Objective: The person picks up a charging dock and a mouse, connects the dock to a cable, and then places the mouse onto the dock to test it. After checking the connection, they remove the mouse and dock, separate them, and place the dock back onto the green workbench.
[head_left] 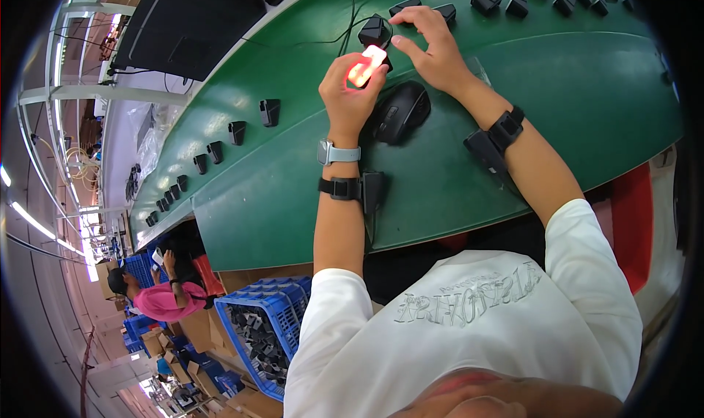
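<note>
My left hand (346,99) is closed around a small block-shaped device (369,66) whose face glows bright red and white. The glare hides its details. Close beyond it stands a black angular device (375,31) by a thin black cable. My right hand (438,51) is just right of that device, thumb and forefinger apart with a gap between them. I cannot tell whether its fingertips touch the device or the cable. Below both hands a black computer mouse (402,111) lies on the green mat (293,191).
More black angular devices stand in a row at left (270,112) and along the far right (486,1). A black monitor (187,29) is at the far left. A blue crate (257,301) full of black parts sits below the table's edge. A person in pink (165,301) is beyond it.
</note>
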Available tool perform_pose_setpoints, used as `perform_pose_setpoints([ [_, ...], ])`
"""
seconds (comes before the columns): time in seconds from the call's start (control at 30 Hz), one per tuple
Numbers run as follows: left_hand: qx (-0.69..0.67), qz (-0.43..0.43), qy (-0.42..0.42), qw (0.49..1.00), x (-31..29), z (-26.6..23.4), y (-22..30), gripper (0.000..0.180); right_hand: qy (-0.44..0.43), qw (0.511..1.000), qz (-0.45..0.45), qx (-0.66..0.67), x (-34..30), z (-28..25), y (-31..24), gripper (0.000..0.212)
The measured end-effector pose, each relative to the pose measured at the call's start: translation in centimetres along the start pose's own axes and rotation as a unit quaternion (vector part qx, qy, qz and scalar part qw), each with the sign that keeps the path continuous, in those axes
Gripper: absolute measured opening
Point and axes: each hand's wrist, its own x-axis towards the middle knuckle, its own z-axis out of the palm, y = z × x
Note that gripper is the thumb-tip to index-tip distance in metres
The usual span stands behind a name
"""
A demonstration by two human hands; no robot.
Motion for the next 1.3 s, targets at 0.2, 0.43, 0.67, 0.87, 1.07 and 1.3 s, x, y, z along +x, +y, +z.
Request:
perform_pose_setpoints([
  [0.2,0.002,0.008,-0.004,1.0,-0.1,0.2,0.1,0.033,-0.045,0.998,-0.037,-0.021,-0.2,0.2,-0.3,0.02],
  [0.43,-0.009,-0.013,-0.019,1.0,-0.1,-0.1,0.3,0.03,-0.099,0.988,-0.102,-0.058,-0.6,0.3,0.1,0.015],
  [0.67,-0.05,-0.026,-0.05,0.997,-0.1,-0.7,0.0,0.025,-0.217,0.975,-0.052,-0.003,-0.9,-0.4,-0.6,0.016],
  [0.87,-0.095,-0.076,-0.075,0.99,-0.1,-1.1,0.5,0.026,-0.253,0.959,0.076,0.102,-0.6,-0.7,-1.2,0.019],
  [1.07,-0.088,-0.019,-0.103,0.991,0.3,-1.9,0.0,0.04,-0.237,0.953,0.135,0.133,-0.6,-0.9,-0.9,0.02],
  [1.3,-0.079,-0.27,0.134,0.95,-0.1,-4.1,-3.3,0.034,-0.172,0.958,0.175,0.147,-0.4,-0.7,-0.4,0.023],
])
